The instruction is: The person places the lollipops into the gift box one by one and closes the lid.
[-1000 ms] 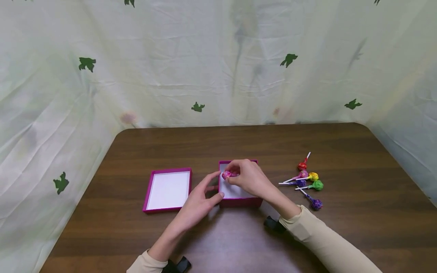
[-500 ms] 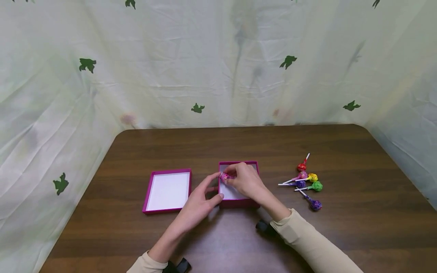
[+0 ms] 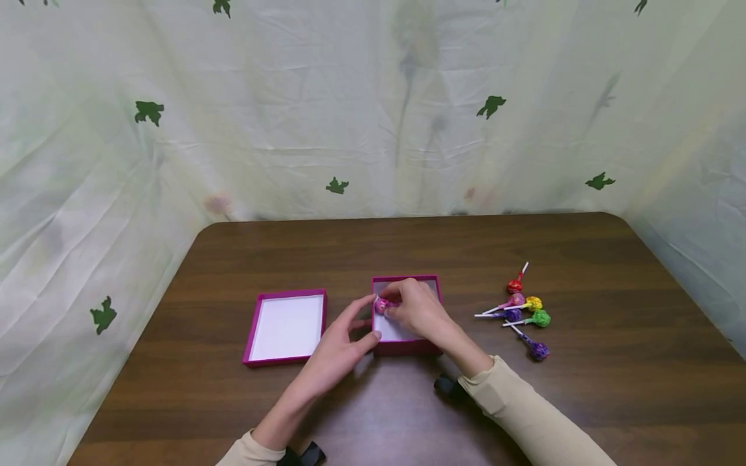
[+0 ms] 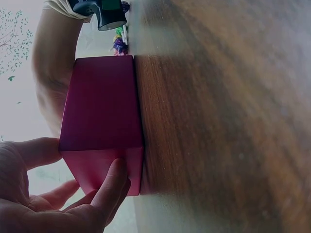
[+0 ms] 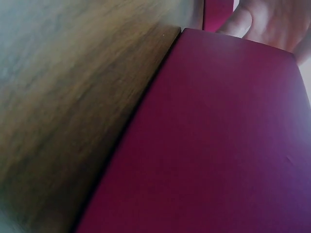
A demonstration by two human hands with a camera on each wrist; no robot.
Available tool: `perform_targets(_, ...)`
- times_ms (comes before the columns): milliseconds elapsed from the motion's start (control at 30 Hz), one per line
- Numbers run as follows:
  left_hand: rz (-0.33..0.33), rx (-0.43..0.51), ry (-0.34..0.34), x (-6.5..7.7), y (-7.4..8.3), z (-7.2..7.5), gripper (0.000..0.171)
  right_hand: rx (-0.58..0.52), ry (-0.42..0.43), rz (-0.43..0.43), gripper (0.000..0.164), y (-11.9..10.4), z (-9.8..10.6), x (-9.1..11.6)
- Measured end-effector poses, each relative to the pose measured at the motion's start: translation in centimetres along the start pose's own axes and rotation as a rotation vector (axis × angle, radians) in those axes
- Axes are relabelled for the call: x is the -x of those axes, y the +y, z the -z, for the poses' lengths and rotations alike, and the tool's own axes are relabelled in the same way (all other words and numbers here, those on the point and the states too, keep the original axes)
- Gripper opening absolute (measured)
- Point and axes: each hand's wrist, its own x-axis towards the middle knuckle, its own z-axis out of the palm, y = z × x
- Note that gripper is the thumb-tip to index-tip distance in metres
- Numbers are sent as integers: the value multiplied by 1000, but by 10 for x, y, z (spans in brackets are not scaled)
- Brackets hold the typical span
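Observation:
In the head view a pink-wrapped lollipop [image 3: 381,305] is pinched in the fingers of my right hand [image 3: 418,310], at the left side inside an open magenta box [image 3: 408,348] with a pale interior. Its stick is mostly hidden by the hand. My left hand [image 3: 340,351] rests against the box's left side, fingers spread and fairly straight, thumb near the front corner. The left wrist view shows those fingertips [image 4: 116,170] touching the outer wall of the box. Mostly the box's outer wall [image 5: 209,131] fills the right wrist view.
Left of the box lies its magenta-rimmed lid [image 3: 285,327], white inside facing up. Several lollipops lie loose on the wooden table [image 3: 373,252] to the right, among them a red one [image 3: 515,286], a green one [image 3: 541,318] and a purple one [image 3: 539,350].
My right hand has moved slightly left and lower with the pink lollipop, toward the box's left wall. The left hand stays in place against the box.

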Motion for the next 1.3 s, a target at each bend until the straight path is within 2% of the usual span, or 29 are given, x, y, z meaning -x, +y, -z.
perform_targets(333,6,-6,-15,1,-3,-2,59,-5,-7,15,21,-2,5,5)
perform_targets(700,14,6,-9,0,-1,-1,58,-67,45,44,31,-9,26,17)
perform_targets(967,28,-6,-16,1,-1,1,60,-77,28,128,35,-11,46,35)
perform_targets(1300,31,2,-12,0,0,0,59,-80,44,353,38,6,67,65)
